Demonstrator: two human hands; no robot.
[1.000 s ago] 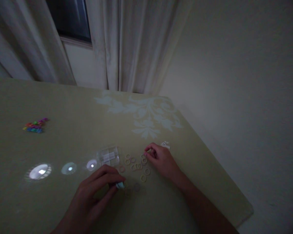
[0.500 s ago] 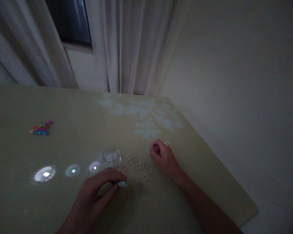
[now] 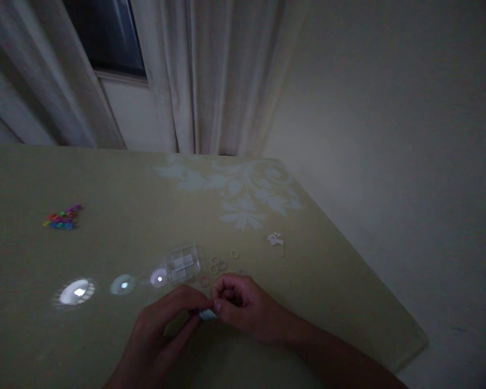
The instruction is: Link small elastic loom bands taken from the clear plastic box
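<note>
Left hand [image 3: 162, 335] and right hand [image 3: 243, 308] both pinched a tiny pale-blue plastic piece [image 3: 207, 314], nearer than the small yellowish rubber rings [image 3: 214, 265]. It looked light and slippery, probably best held at its ends.

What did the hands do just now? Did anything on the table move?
The right hand left the little rings and came back toward the person. It now meets the left hand at the small pale-blue piece, which the left fingers pinch as before. It is too dark to tell whether the right hand carries a ring. The clear box, the colourful pile and the small white bit stayed put.
</note>
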